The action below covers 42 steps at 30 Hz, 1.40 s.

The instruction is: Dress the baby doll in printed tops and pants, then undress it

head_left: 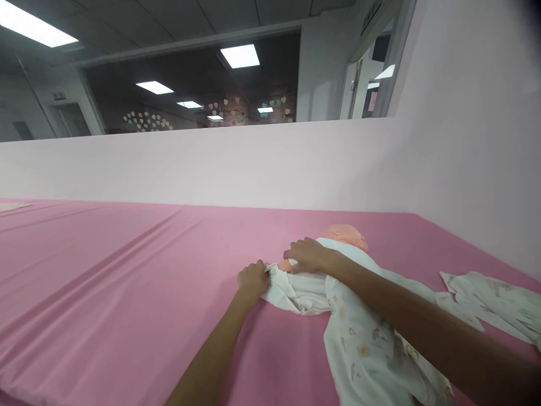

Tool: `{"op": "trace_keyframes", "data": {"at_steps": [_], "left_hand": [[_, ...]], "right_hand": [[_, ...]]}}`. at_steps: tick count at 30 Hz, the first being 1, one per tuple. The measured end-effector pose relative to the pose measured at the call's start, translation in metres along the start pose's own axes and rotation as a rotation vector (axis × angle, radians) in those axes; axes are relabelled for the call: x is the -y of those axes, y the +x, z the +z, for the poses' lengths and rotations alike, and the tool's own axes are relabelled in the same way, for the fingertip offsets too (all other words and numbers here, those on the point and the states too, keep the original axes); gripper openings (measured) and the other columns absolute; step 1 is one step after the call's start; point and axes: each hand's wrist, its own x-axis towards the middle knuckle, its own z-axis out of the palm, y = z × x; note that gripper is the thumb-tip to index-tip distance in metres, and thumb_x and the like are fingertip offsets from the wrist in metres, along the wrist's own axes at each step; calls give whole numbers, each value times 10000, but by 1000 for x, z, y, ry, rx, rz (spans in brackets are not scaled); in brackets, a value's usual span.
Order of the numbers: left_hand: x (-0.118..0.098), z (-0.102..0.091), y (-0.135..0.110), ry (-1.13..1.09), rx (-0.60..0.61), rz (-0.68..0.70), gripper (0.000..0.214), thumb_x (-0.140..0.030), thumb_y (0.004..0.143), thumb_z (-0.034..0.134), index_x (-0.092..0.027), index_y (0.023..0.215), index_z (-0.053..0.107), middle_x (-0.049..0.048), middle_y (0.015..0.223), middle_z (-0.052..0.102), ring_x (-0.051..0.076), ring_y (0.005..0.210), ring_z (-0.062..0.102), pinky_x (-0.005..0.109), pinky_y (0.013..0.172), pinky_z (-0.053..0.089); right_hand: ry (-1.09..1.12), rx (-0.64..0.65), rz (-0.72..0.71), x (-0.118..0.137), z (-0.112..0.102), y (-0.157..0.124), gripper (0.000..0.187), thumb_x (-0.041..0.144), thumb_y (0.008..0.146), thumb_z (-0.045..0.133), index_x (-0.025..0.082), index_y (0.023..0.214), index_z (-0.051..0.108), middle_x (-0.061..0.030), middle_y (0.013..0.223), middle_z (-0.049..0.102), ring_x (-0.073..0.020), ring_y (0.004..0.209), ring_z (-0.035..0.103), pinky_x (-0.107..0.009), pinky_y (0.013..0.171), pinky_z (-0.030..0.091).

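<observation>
A baby doll (343,232) lies on a pink-covered surface, its head at the far end and its body under a white baby garment (359,338) with small coloured prints. My left hand (252,279) is closed on the end of the garment's plain white sleeve (298,293), pulled out to the left. Just right of it, my right hand (310,255) curls over the doll's arm (285,265), of which a small bit shows at the sleeve. My right forearm crosses above the doll's body and hides part of it.
Another white printed cloth (494,299) lies to the right, near the white side wall (477,141). A low white wall (203,169) runs along the back of the pink sheet (127,293), with a dark window (190,84) above. A pale cloth (12,206) lies at the far left.
</observation>
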Motion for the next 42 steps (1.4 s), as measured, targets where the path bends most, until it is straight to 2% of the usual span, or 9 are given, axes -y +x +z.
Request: {"op": "trace_keyframes", "data": {"at_steps": [11, 15, 18, 25, 29, 32, 36, 39, 42], "left_hand": [[8, -7, 3, -281, 26, -11, 197, -292, 829, 522, -162, 961, 589, 168, 1085, 646, 344, 1052, 592, 417, 829, 444], [19, -20, 3, -610, 175, 3, 224, -347, 783, 578, -161, 905, 597, 59, 799, 653, 180, 716, 613, 245, 588, 434], [27, -26, 4, -834, 286, 4, 224, -330, 778, 557, -149, 898, 611, -3, 626, 563, 99, 484, 470, 219, 466, 366], [38, -21, 12, -1247, 321, -27, 388, -280, 731, 631, -117, 1080, 586, 7, 685, 596, 109, 561, 531, 219, 508, 417], [35, -23, 12, -1184, 325, -45, 433, -315, 738, 632, -125, 1120, 565, 5, 656, 606, 144, 567, 564, 248, 530, 432], [32, -29, 11, -1034, 294, -58, 394, -408, 791, 567, -153, 1091, 571, 43, 761, 659, 184, 641, 618, 274, 573, 455], [20, -43, 6, -596, -25, -93, 287, -369, 843, 460, -186, 1032, 576, 88, 988, 680, 251, 872, 647, 335, 731, 471], [-16, -59, -10, -401, -249, -6, 278, -365, 875, 394, -230, 1033, 579, 59, 1087, 670, 262, 1000, 613, 358, 817, 450], [-80, -75, -34, -416, -267, 207, 292, -387, 895, 373, -245, 1032, 587, 32, 1060, 679, 229, 981, 621, 338, 829, 458]], "right_hand": [[52, -66, 85, -4, -10, -10, 372, 343, 876, 524, 250, 1229, 596, -118, 1138, 632, -292, 1036, 602, -387, 830, 409], [162, -56, 33, 7, -14, -9, 398, 385, 844, 540, 283, 1225, 589, -77, 1133, 642, -258, 991, 619, -336, 763, 430], [238, -58, -6, 14, -14, -7, 382, 397, 837, 532, 307, 1203, 593, -48, 1099, 652, -228, 955, 625, -301, 709, 434], [292, -101, -3, 23, 0, 0, 431, 403, 799, 590, 262, 1205, 593, -77, 1113, 659, -264, 1034, 613, -360, 835, 448], [403, -259, 22, 14, 5, -28, 496, 381, 830, 563, 214, 1296, 534, -97, 1260, 609, -255, 1137, 567, -371, 932, 429], [522, -551, 198, -12, 21, -81, 388, 362, 883, 497, 224, 1237, 578, -70, 1255, 620, -221, 1171, 544, -364, 1007, 387], [390, -699, 831, -63, 73, -173, 348, 321, 935, 379, 163, 1158, 594, -110, 1184, 631, -231, 1086, 577, -351, 913, 432], [120, -488, 1177, -94, 112, -226, 380, 354, 941, 367, 100, 1045, 631, -184, 1060, 638, -317, 1026, 590, -429, 871, 417], [231, -279, 1296, -108, 132, -250, 464, 462, 933, 371, 98, 978, 655, -198, 1026, 647, -346, 995, 613, -433, 810, 429]]}}
